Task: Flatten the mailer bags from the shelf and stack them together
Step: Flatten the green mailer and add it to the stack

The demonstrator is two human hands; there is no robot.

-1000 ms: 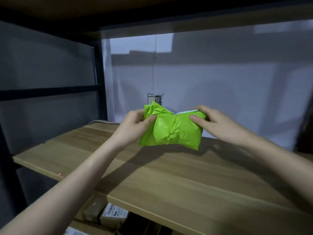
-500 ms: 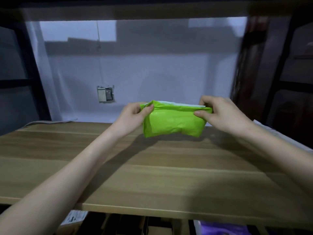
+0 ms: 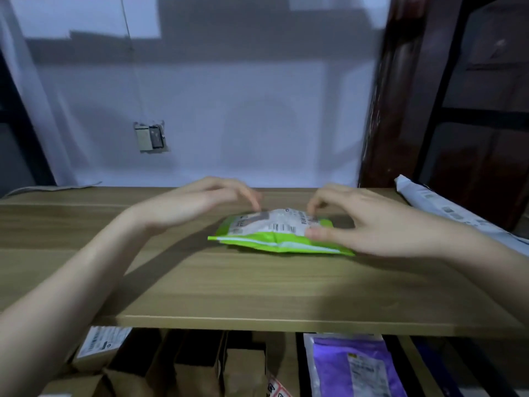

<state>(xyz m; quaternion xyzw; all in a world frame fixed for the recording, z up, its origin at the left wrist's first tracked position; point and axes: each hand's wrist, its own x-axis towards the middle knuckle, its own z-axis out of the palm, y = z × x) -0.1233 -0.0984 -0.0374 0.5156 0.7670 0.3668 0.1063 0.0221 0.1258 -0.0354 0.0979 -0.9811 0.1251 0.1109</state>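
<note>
A bright green mailer bag (image 3: 274, 239) with a white shipping label on top lies on the wooden shelf board (image 3: 229, 287), near its middle. My right hand (image 3: 357, 222) rests on the bag's right end, thumb against its front edge and fingertips on the label. My left hand (image 3: 200, 202) hovers just left of the bag with its fingers spread, fingertips at the bag's far left corner and holding nothing. A grey-white mailer bag (image 3: 446, 210) lies at the shelf's right edge.
A white sheet with a cut-out socket (image 3: 151, 137) hangs behind the shelf. Dark shelf posts stand at left and right. Below the board are brown cardboard boxes (image 3: 197, 365) and a purple mailer (image 3: 355, 368).
The green bag went from being held up between both hands to lying label-up on the shelf. My left hand has let go. The view swung right and downward.
</note>
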